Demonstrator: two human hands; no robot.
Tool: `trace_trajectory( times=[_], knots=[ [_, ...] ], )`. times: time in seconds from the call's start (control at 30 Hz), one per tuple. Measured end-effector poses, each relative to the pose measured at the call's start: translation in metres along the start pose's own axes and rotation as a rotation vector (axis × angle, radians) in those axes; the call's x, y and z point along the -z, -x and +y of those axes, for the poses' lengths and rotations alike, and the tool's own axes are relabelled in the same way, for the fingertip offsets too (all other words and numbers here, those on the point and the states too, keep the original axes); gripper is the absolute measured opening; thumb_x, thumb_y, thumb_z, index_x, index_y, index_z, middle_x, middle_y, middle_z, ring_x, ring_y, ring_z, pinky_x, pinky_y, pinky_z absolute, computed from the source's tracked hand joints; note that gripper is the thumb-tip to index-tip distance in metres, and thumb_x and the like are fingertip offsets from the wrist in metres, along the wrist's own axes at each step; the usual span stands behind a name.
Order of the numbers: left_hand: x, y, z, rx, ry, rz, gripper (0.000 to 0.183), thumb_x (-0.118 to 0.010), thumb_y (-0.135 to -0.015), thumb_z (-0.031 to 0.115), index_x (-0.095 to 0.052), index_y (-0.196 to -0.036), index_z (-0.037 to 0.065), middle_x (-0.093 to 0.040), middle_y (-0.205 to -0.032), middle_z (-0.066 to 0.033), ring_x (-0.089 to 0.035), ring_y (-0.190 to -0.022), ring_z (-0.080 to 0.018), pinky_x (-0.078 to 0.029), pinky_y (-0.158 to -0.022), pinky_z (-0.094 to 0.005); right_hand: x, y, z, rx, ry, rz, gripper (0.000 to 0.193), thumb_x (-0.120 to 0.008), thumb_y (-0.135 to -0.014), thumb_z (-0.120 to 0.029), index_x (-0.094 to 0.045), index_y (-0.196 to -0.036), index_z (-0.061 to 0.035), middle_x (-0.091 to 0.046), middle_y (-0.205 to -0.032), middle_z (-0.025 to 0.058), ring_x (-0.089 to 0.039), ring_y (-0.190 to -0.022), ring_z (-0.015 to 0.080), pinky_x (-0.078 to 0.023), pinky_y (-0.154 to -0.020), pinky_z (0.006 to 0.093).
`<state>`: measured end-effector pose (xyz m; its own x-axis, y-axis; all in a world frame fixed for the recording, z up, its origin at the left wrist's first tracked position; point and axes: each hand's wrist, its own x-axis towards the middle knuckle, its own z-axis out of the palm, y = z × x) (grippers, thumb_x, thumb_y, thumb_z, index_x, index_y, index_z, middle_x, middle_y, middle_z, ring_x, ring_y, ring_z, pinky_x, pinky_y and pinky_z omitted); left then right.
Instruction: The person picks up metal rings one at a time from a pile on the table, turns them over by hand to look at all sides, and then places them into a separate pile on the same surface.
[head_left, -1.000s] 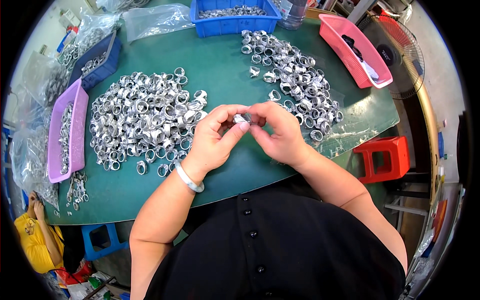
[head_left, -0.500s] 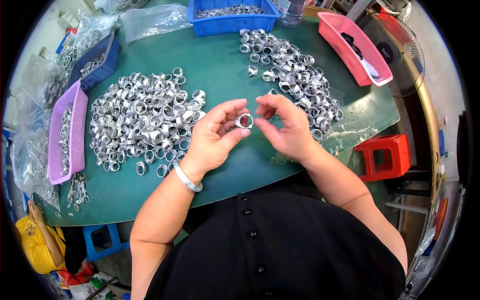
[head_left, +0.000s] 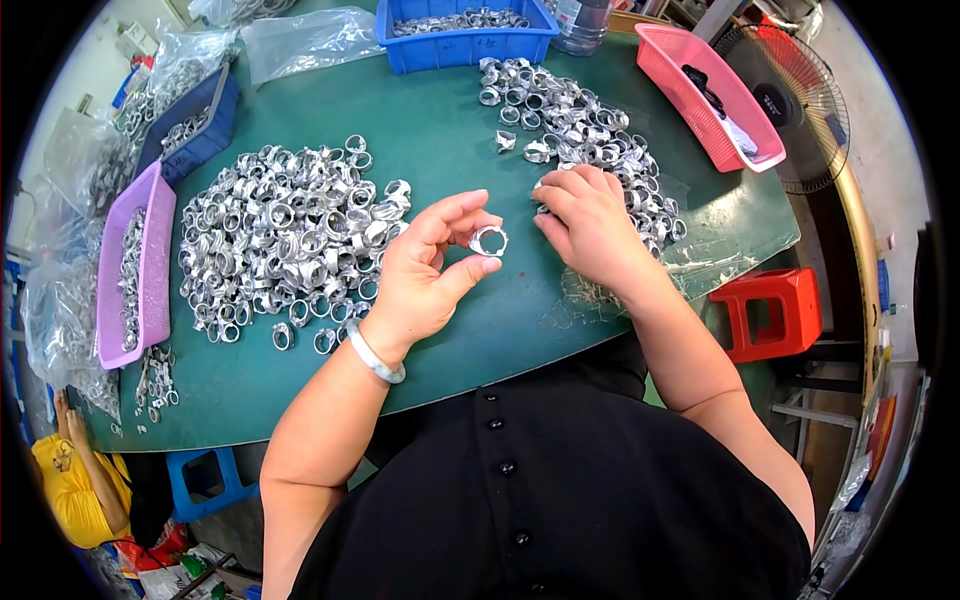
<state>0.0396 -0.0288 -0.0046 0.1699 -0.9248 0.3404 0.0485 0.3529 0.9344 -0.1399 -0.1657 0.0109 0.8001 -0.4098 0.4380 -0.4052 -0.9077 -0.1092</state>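
Between the thumb and fingers of my left hand (head_left: 430,265) a silvery metal ring (head_left: 489,241) is pinched, its opening facing up. It is held over the green table, just right of a large heap of similar rings (head_left: 290,235). My right hand (head_left: 595,220) is at the near left edge of a second, longer heap of rings (head_left: 560,110). Its fingers are bent down and closed with the thumb around a bit of silvery metal, apparently one of the rings, mostly covered by the fingertips.
A blue bin of rings (head_left: 470,30) stands at the far edge. At the left are a purple basket (head_left: 155,270), a darker blue bin (head_left: 215,125) and plastic bags. A pink basket (head_left: 690,100) and a fan (head_left: 800,110) stand right. Beyond the left edge sits a person in yellow (head_left: 75,490).
My right hand has moved right and slightly away from me, from beside the held ring to the right heap. The left hand keeps its place and its ring, which is slightly turned.
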Motion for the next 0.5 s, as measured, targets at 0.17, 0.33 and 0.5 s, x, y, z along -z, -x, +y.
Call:
trace_trajectory(
  times=[0.17, 0.33, 0.5],
  knots=[
    [0.005, -0.001, 0.003, -0.078, -0.188, 0.077, 0.055, -0.069, -0.078, -0.004, -0.050, -0.129, 0.003, -0.062, -0.110, -0.0083, -0.057, -0.098, -0.0137, -0.045, -0.089, -0.0287, 0.005, 0.001, -0.002, -0.012, -0.062, -0.048, 0.042, -0.072, -0.073, -0.022, -0.060, -0.110, -0.0062, -0.059, -0.107, 0.0078, -0.051, -0.108, 0.0274, -0.035, -0.092, 0.0418],
    [0.033, -0.016, 0.013, -0.413, -0.905, 0.466, 0.040, -0.069, -0.075, 0.005, -0.061, -0.114, 0.007, -0.064, -0.100, -0.0100, -0.061, -0.087, -0.0258, -0.048, -0.078, -0.0349, 0.008, 0.002, 0.002, -0.040, -0.097, -0.112, 0.048, -0.071, -0.074, -0.023, -0.056, -0.116, -0.0038, -0.059, -0.105, 0.0094, -0.051, -0.105, 0.0283, -0.035, -0.091, 0.0414],
    [0.056, -0.017, 0.018, -0.212, -1.367, 0.584, 0.031, -0.064, -0.078, 0.012, -0.063, -0.109, 0.011, -0.062, -0.104, -0.0066, -0.055, -0.102, -0.0259, -0.032, -0.095, -0.0421, 0.002, 0.000, 0.003, -0.082, -0.113, -0.134, 0.047, -0.068, -0.077, -0.023, -0.055, -0.116, -0.0024, -0.061, -0.099, 0.0114, -0.053, -0.100, 0.0293, -0.036, -0.087, 0.0409]
  ],
)
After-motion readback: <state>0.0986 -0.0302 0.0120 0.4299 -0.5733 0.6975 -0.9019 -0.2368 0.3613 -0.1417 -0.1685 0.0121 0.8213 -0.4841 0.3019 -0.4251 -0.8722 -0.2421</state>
